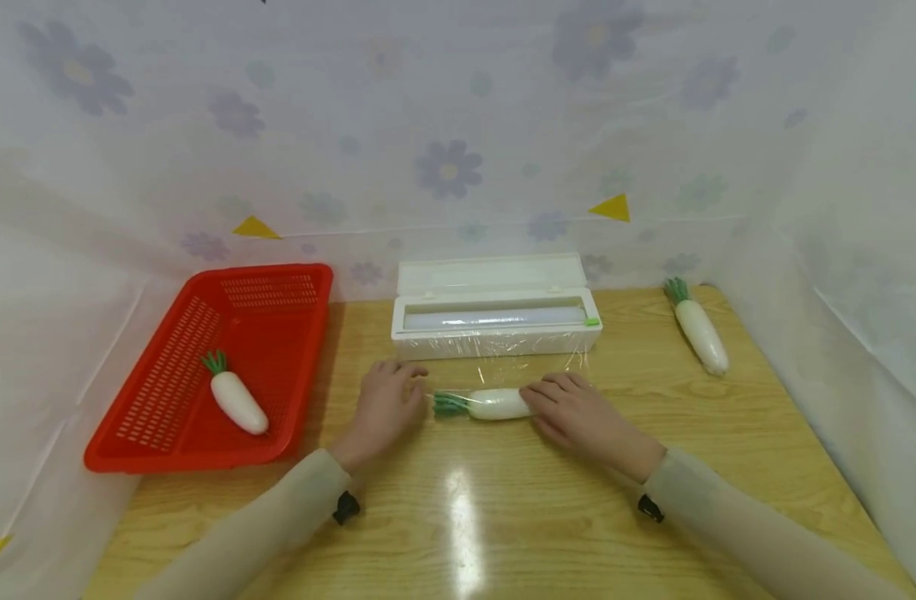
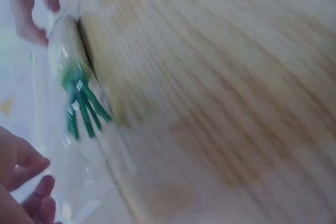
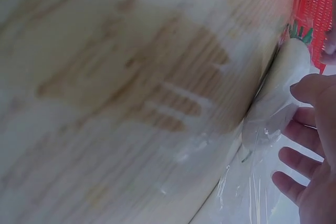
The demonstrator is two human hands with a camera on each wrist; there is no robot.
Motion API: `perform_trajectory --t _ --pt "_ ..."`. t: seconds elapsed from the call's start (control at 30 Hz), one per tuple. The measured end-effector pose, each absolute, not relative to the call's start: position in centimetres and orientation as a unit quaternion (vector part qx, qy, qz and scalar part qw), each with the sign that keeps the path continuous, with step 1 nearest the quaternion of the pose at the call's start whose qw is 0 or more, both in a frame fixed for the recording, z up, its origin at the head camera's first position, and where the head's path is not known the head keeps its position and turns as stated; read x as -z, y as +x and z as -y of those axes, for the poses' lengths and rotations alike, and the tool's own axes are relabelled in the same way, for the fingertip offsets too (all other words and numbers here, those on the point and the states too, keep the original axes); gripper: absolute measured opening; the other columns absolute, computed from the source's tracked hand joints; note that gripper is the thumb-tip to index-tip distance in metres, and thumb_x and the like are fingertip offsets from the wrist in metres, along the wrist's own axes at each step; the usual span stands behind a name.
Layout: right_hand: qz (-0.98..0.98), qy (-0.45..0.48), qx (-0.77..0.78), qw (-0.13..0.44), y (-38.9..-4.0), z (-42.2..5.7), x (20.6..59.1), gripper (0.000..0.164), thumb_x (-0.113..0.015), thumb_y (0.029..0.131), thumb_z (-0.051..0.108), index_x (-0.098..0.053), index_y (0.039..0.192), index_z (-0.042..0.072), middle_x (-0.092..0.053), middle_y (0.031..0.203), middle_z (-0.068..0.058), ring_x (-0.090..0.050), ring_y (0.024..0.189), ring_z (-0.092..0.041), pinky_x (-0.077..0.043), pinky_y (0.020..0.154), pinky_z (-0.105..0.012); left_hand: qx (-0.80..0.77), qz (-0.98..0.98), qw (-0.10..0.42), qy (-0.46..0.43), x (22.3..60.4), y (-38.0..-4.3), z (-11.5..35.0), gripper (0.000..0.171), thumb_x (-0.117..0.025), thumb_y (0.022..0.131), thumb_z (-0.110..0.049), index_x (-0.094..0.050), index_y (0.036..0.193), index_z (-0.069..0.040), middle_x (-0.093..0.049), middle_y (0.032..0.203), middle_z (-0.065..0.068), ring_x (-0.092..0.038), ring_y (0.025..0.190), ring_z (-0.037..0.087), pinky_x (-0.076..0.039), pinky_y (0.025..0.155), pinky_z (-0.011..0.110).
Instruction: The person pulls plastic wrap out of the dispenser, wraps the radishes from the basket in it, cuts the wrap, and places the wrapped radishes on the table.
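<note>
White radish [image 1: 495, 404] lies flat on the wood-grain counter [image 1: 397, 533], mid-front, green leaves [image 1: 450, 405] pointing to 9 o'clock. Clear film [image 1: 503, 368] runs down to it from the white box [image 1: 495, 343] at 12 o'clock, roll [image 1: 495, 317] showing inside. Left hand [image 1: 386, 408] at 9, just beyond the leaves: thumb and fingers loosely bent, tips near each other with a gap. Right hand [image 1: 581, 417] at 3, fingers relaxed and apart, touching the leafless end; no firm grip evident. Red basket [image 1: 307, 367] further out at 9, a second radish [image 1: 238, 404] in it; a third radish [image 1: 703, 337] between 2 and 3, glossy, perhaps wrapped. Handling, by judgement: body probably light and firm, smooth enough to roll or slip under plastic; leaves likely the bendy, weaker part. Best hold seems the thick middle, a hand either side, film kept taut; the film looks thin, apt to cling or crease. Views compared: left wrist shows that small thumb-to-finger gap far better than the head view; right wrist shows the inner side of the right fingers beside the radish, seen only from the back overhead. Only the head view gives box and third radish clearly.
</note>
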State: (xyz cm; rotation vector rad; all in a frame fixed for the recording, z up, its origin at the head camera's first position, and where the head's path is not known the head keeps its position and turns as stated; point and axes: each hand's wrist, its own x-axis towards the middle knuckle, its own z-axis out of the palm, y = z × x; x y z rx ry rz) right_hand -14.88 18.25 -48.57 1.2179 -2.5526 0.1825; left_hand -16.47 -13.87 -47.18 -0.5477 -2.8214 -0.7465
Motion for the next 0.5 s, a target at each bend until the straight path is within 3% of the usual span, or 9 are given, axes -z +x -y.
perform_trajectory --t 0.1,0.23,0.5 --pt "0.894 0.418 -0.064 0.149 -14.9 -18.2 48.6 0.046 -0.063 0.087 0.026 -0.055 0.128 0.007 -0.060 0.121 -0.006 -0.049 0.112 -0.026 -0.036 0.096 -0.045 0.177 0.944 0.103 -0.261 46.4 -15.4 12.0 0.022 -0.062 0.090 -0.021 -0.066 0.111 -0.020 -0.061 0.109 -0.002 -0.048 0.103 0.019 -0.035 0.085 0.039" --pt "0.901 0.402 -0.071 0.149 -15.0 -18.3 48.6 0.045 -0.064 0.086 0.025 -0.056 0.127 0.007 -0.060 0.121 -0.006 -0.049 0.112 -0.027 -0.036 0.096 -0.045 0.124 0.927 0.087 -0.344 46.0 -14.8 9.1 0.030 -0.062 0.089 -0.027 -0.062 0.118 -0.021 -0.060 0.114 -0.006 -0.048 0.107 0.015 -0.036 0.088 0.037" --pt "0.906 0.393 -0.075 0.135 -14.8 -18.2 48.8 0.048 -0.064 0.087 0.025 -0.054 0.130 0.008 -0.058 0.124 -0.006 -0.049 0.114 -0.027 -0.035 0.098 -0.046 0.089 0.941 0.039 -0.323 47.1 -15.3 7.1 0.042 -0.065 0.087 -0.034 -0.055 0.125 -0.019 -0.057 0.119 -0.001 -0.050 0.110 0.019 -0.039 0.090 0.039"
